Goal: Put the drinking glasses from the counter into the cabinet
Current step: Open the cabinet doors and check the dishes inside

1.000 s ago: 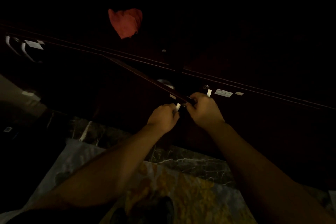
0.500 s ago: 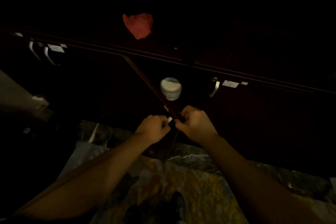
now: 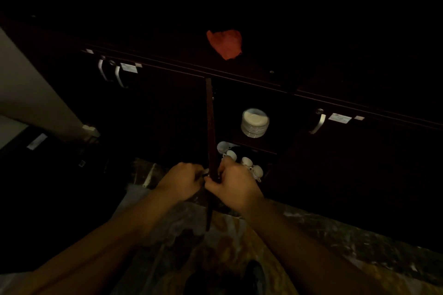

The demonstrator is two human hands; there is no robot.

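Note:
The scene is very dark. A dark wooden cabinet door [image 3: 211, 127] stands swung out edge-on toward me. My left hand [image 3: 182, 181] is closed on the door's handle on its left face. My right hand [image 3: 233, 184] grips the door's free edge from the right. Inside the open cabinet a stack of white saucers [image 3: 255, 122] sits on a shelf, and several white cups [image 3: 242, 160] stand below it. No drinking glass shows on the dark counter [image 3: 311, 62].
A red cloth [image 3: 225, 43] lies on the counter above the open door. Shut cabinet doors with pale handles [image 3: 317, 123] flank the opening, with two more handles [image 3: 111, 74] at left. A pale wall [image 3: 28, 93] is at left; marble floor [image 3: 335, 230] and a patterned rug [image 3: 225, 246] lie underfoot.
The cabinet door has swung from nearly shut to fully out toward me, with both hands pulling it. The saucers and then the cups inside came into view.

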